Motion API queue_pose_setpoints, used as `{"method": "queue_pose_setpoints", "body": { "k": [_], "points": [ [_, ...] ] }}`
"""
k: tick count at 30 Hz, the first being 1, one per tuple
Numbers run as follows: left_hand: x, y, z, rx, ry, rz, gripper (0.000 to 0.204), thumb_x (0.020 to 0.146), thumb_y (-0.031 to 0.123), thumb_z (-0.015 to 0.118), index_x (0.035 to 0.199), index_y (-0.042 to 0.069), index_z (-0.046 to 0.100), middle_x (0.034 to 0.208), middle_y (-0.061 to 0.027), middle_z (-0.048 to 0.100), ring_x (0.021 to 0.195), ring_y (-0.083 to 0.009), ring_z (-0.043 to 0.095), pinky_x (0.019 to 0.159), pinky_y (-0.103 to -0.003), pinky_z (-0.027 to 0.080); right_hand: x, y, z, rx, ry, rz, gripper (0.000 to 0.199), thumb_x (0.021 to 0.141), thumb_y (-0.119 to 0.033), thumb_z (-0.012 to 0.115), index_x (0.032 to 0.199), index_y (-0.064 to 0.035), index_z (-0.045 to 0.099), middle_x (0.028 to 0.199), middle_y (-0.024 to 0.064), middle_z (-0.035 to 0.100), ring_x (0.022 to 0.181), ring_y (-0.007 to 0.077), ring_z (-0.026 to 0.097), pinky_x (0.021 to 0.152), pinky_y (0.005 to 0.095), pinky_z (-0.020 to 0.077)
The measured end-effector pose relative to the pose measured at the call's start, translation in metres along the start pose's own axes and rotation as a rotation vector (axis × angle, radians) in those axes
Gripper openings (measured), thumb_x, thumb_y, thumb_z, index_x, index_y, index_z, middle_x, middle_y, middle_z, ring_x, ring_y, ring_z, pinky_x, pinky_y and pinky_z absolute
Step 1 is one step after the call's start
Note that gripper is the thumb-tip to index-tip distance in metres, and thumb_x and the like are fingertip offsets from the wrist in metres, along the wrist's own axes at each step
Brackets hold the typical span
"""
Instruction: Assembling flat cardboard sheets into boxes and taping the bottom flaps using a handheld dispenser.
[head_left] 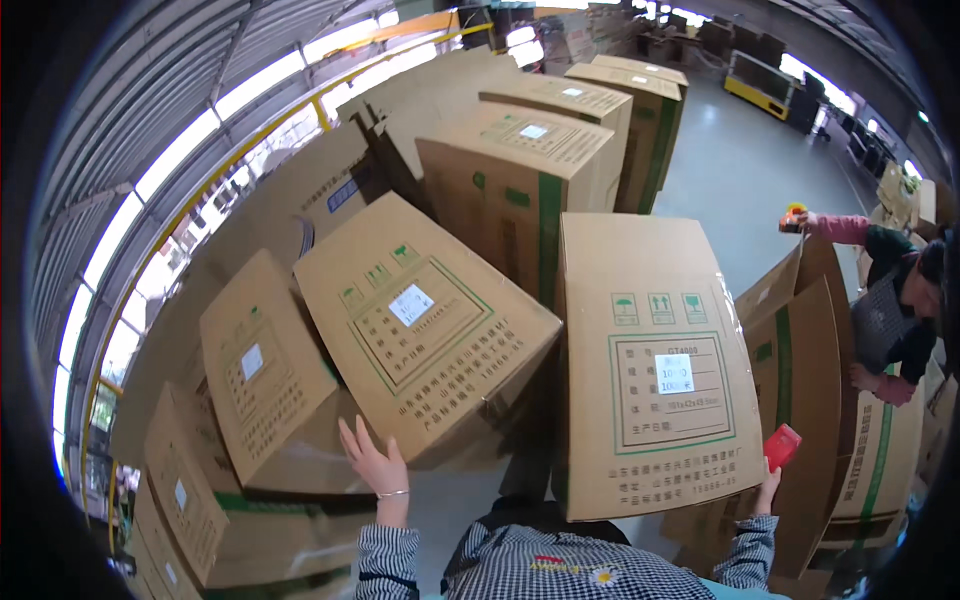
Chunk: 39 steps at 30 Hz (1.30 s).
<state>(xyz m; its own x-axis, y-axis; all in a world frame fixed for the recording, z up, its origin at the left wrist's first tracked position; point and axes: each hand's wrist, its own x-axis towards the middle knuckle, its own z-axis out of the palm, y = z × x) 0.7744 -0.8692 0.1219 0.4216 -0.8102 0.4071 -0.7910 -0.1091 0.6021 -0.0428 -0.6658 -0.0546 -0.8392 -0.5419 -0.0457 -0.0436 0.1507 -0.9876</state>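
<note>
My left hand [376, 462] is open, fingers spread, at the lower left edge of a tilted brown carton [480, 330]. Whether it touches the carton, I cannot tell. A second brown carton [640, 260], with green printing and a white label, stands upright right in front of my body. Beside that carton's lower right edge, my right hand [768, 490] is closed on a small flat red object [782, 447] with rounded corners. Its exact kind is unclear, and the carton partly hides the fingers.
Leaning cartons [260, 390] line the left side, and more cartons [520, 150] stand behind. At right, a co-worker [890, 310] holds an orange tool [793, 218] over an open carton [815, 370]. Grey floor [730, 165] stretches toward a yellow-and-black machine [757, 85].
</note>
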Motion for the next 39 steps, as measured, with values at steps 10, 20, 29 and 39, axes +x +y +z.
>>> {"method": "queue_pose_setpoints", "body": {
  "k": [10, 20, 29, 39],
  "points": [
    [-0.166, 0.155, 0.104, -1.081, -0.875, -0.589, 0.089, 0.084, 0.017, 0.08, 0.154, -0.001, 0.029, 0.148, -0.0142, 0.046, 0.136, -0.0235, 0.045, 0.115, -0.036, 0.036, -0.006, -0.092, 0.124, 0.353, -0.41, 0.084, 0.038, 0.103, -0.011, 0.057, 0.138, -0.004, 0.044, 0.126, 0.0116, 0.062, 0.104, 0.0223, 0.066, 0.088, 0.0374, 0.0566],
    [-0.192, 0.182, 0.122, -0.971, -0.563, -0.444, 0.094, 0.085, 0.007, 0.075, 0.158, 0.0, 0.015, 0.154, -0.0156, 0.036, 0.142, -0.0248, 0.036, 0.118, -0.039, 0.031, 0.131, -0.123, 0.32, 0.271, -0.811, 0.098, 0.04, 0.101, -0.008, 0.059, 0.139, -0.0048, 0.047, 0.124, 0.008, 0.064, 0.105, 0.019, 0.065, 0.088, 0.0346, 0.0552],
    [0.013, 0.143, 0.207, -0.815, -0.175, -0.243, 0.102, 0.082, 0.014, 0.079, 0.159, -0.001, 0.013, 0.16, -0.0204, 0.029, 0.146, -0.027, 0.034, 0.119, -0.037, 0.031, 0.186, -0.161, 0.677, 0.438, -1.093, 0.208, 0.034, 0.103, -0.017, 0.059, 0.134, -0.0069, 0.05, 0.115, 0.0105, 0.067, 0.09, 0.0204, 0.068, 0.075, 0.0367, 0.0568],
    [0.05, -0.054, 0.053, 0.505, 0.481, -0.413, 0.089, 0.085, 0.053, 0.072, 0.155, 0.011, 0.038, 0.164, -0.0166, 0.028, 0.153, -0.0376, 0.021, 0.118, -0.069, 0.001, 0.156, -0.155, 0.956, 0.075, -0.989, 0.142, 0.034, 0.102, -0.019, 0.057, 0.134, -0.0066, 0.05, 0.114, 0.0103, 0.067, 0.09, 0.0217, 0.068, 0.076, 0.0377, 0.0564]
  ]
}}
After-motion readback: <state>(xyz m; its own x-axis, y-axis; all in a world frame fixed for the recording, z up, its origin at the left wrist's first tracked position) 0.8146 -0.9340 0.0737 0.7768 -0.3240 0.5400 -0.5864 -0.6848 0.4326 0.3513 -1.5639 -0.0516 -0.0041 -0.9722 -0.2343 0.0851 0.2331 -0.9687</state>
